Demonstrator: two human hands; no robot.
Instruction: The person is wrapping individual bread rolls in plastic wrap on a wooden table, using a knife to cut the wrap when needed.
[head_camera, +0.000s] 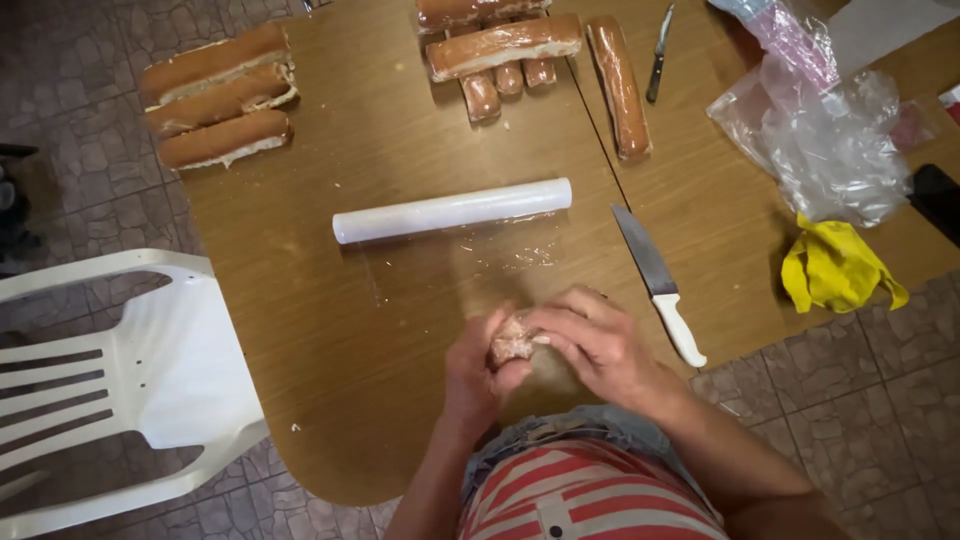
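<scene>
**Both hands wrapped around a filled roll at the table's near edge**

At 6 o'clock on the wooden table (330, 330), the left hand (475, 375) and right hand (600, 345) together clasp a crumbly filled roll (513, 340), fingers curled around it. A stretch of clear film runs from under the hands up to the film roll (452, 210) near the centre. A white-handled knife (658, 285) lies at 3 o'clock. Unwrapped long rolls (220, 95) sit at 10 o'clock, wrapped ones (520, 45) at 12, a yellow cloth (835, 265) at 3.
</scene>
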